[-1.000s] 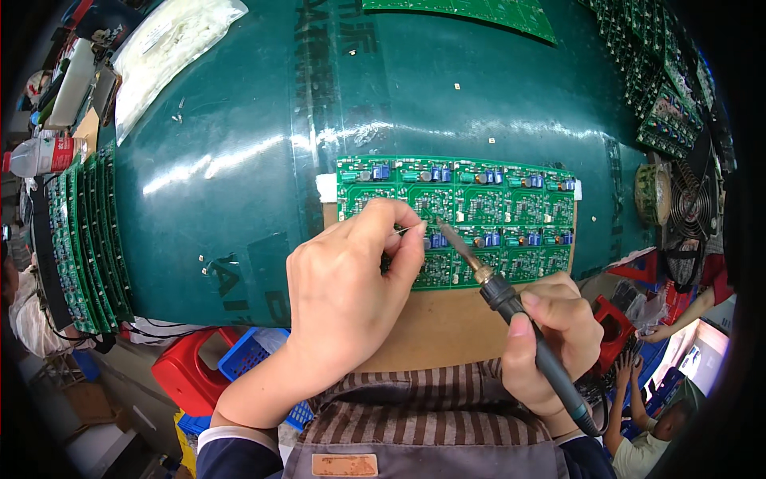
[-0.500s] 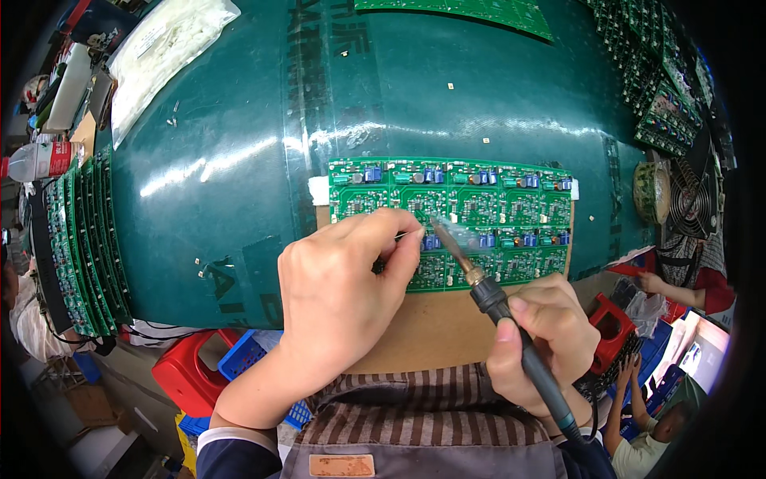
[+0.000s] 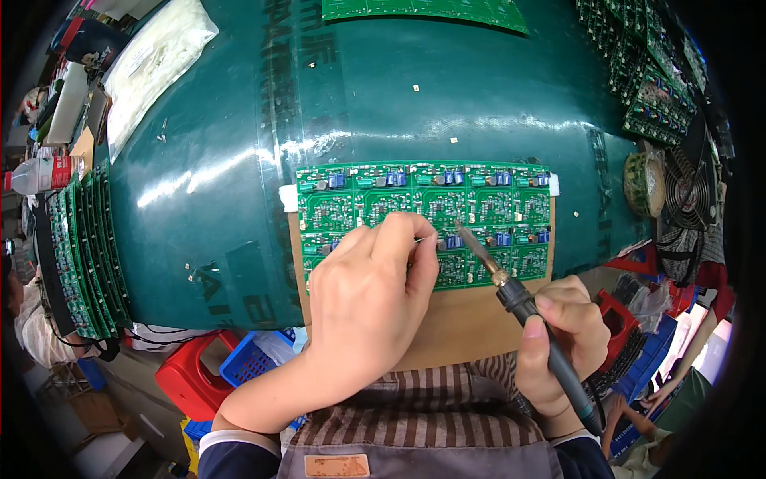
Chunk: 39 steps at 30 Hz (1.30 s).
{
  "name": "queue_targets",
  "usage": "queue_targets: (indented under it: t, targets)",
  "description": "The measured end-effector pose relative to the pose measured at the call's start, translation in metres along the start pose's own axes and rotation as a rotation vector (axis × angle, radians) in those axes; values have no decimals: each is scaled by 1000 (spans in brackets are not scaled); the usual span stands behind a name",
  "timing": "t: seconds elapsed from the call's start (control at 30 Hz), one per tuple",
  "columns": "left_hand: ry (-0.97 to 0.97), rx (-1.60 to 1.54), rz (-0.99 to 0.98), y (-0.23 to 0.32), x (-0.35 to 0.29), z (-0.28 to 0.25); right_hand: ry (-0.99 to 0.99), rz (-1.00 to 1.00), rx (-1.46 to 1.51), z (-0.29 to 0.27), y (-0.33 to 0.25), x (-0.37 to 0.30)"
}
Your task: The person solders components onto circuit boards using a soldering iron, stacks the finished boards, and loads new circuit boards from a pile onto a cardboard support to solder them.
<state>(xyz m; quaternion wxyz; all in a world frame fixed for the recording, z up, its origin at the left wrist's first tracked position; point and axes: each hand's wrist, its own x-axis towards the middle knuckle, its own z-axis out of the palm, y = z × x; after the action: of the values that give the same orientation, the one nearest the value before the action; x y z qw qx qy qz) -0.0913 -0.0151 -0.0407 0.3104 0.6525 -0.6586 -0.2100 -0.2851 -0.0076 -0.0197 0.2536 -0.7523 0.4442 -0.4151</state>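
Observation:
My right hand [image 3: 574, 327] grips a soldering iron [image 3: 517, 301] by its dark handle. The iron's tip points up and left, at the middle of a green circuit board panel [image 3: 435, 209] with rows of blue, green and silver parts. Whether the tip touches a joint is too small to tell. Just left of the tip, my left hand [image 3: 363, 295] hovers over the panel, thumb and forefinger pinched on a thin solder wire that its fingers mostly hide. The hand covers part of the panel's lower rows. Beneath the panel lies a brown backing board [image 3: 447, 327].
On the green mat [image 3: 215, 199] lie tiny loose parts. Another green panel [image 3: 423, 9] sits at the far edge. Stacked boards stand left [image 3: 84, 247] and far right [image 3: 658, 104]. A tape roll [image 3: 643, 184] and a fan [image 3: 688, 191] are on the right; a white bag [image 3: 159, 68] lies far left.
The view has shifted, so the panel sits farther left in the picture. Both hands have moved right along the panel, and the iron's tip is over a spot farther right.

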Motion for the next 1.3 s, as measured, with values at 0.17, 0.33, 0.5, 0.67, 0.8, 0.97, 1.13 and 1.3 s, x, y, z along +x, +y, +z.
queue_targets:
  t: [0.17,0.33,0.5,0.67,0.8,0.97,1.13,1.3]
  targets:
    - [32,-19,-52,1,1,5,-16,23,7,0,3,1]
    - [12,-22,-49,2,4,3,-35,22,32,-1,6,3]
    - [-10,19,-12,3,8,3,-109,-21,-7,-6,4,6]
    - [-118,132,-70,27,12,-5,-49,-12,-48,-25,7,1]
    - [-65,65,32,30,10,-5,152,12,-269,-64,28,-20]
    - [-59,-52,-148,40,2,4,621,308,-529,-110,90,-33]
    - [-45,-1,40,40,8,18,586,319,-524,-115,94,-38]
    - [-41,-8,-7,45,10,27,217,115,-40,-67,46,-33]
